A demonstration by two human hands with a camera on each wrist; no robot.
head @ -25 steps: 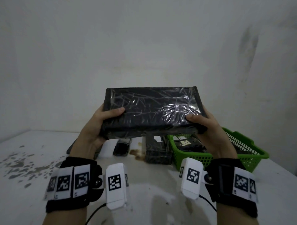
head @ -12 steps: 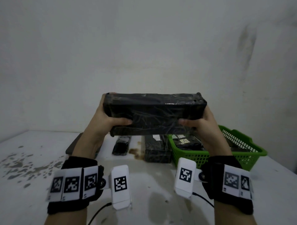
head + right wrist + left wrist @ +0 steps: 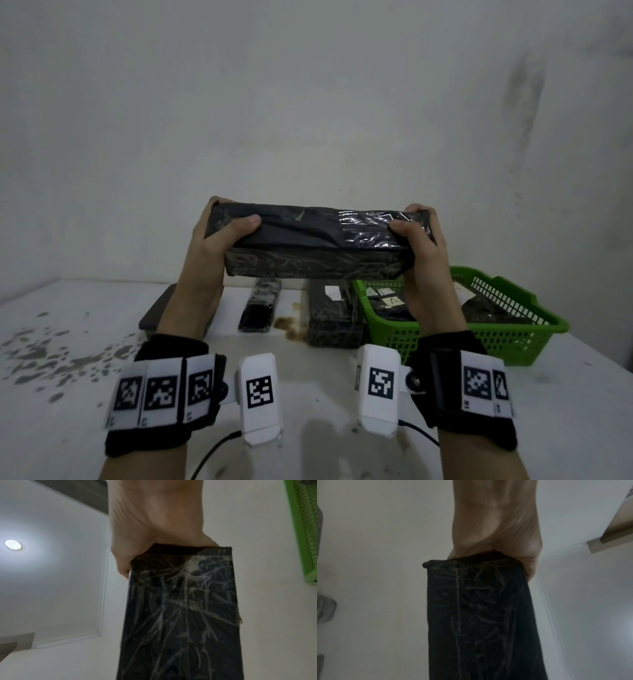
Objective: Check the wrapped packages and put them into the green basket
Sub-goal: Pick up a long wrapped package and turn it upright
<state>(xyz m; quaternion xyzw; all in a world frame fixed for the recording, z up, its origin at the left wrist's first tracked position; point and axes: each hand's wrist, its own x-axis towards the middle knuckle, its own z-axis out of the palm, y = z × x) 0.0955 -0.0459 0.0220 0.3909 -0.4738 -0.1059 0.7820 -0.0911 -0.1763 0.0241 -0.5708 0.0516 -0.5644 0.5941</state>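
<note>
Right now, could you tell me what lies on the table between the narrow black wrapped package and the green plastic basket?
In the head view, a larger black wrapped package with a white label lies between the narrow black wrapped package and the green plastic basket, close against the basket.

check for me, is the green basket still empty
No, the green basket already holds dark wrapped packages with pale labels.
</note>
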